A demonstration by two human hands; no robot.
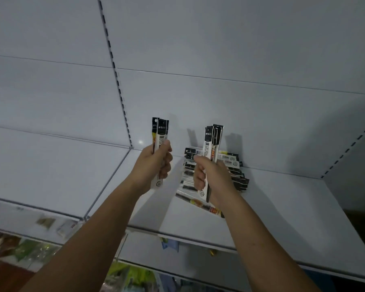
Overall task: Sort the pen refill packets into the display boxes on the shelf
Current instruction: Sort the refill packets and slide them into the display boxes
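Refill packets (160,129) stand upright in your left hand (154,165), fingers curled round their lower half, and a second bundle (213,138) is gripped likewise in your right hand (211,178); the loose pile (234,171) lies by the back edge of the shelf (282,207). They look light, thin, bendy and slick, so pinch them mid-length with the edges squared, or the stack may fan and slip.

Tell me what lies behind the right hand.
Behind the right hand, a loose pile of refill packets lies on the white shelf. The hand and the held packets it grips cover the pile's middle, so their number cannot be told.
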